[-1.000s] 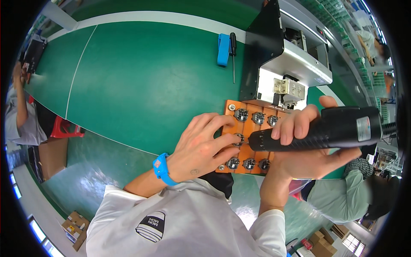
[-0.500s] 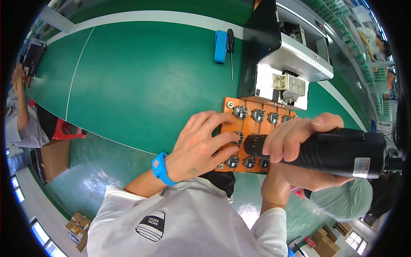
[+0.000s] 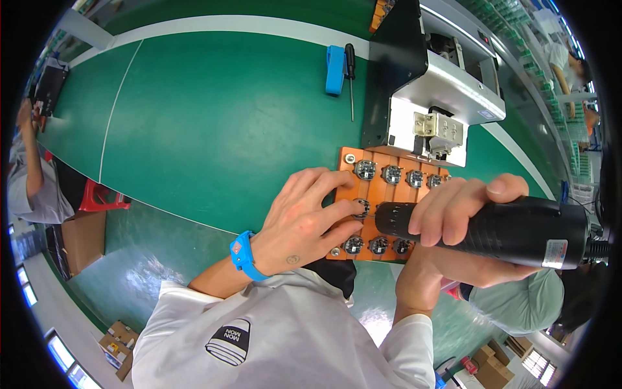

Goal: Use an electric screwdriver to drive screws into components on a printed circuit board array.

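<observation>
On the green tabletop point(image 3: 214, 129), the right hand point(image 3: 453, 214), fist wrapped around the black electric screwdriver point(image 3: 492, 230), has swung it lower across the orange fixture plate point(image 3: 382, 194), while the left hand point(image 3: 304, 220) stays spread, steadying the plate.

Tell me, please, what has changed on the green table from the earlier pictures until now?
The right hand has swung the black electric screwdriver down, so that it now lies nearly level over the orange tray, its tip nearer the left hand. The grip has not changed. The left hand stays pressed on the tray; the blue tool and the grey machine have not moved.
</observation>
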### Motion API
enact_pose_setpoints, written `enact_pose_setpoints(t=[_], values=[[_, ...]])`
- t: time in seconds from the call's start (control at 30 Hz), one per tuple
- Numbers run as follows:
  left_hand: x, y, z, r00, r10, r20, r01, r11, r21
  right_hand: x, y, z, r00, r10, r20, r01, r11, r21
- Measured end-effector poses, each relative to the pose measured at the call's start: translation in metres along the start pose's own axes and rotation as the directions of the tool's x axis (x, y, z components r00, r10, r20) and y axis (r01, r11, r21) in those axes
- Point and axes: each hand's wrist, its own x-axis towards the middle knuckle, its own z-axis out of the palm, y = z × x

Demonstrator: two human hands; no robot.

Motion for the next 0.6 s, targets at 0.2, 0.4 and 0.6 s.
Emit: enact_pose_setpoints(t=[0.2, 0.4, 0.6], values=[[-0.0012, 0.0006, -0.0013, 1.000, -0.001, 0.023, 0.001, 1.000, -0.002, -0.0006, -0.0031, -0.0010, 1.000, 0.011, 0.012, -0.011, 1.000, -0.014], [-0.0007, 0.0008, 0.0005, 1.000, -0.009, -0.009, 0.009, 1.000, 0.001, -0.0008, -0.0044, 0.0007, 0.999, 0.022, 0.025, -0.022, 1.000, -0.014], [-0.0009, 0.0012, 0.0014, 1.000, -0.012, -0.016, 0.012, 1.000, 0.009, -0.0004, -0.0046, 0.0012, 0.999, -0.001, 0.034, 0.003, 0.998, -0.062]])
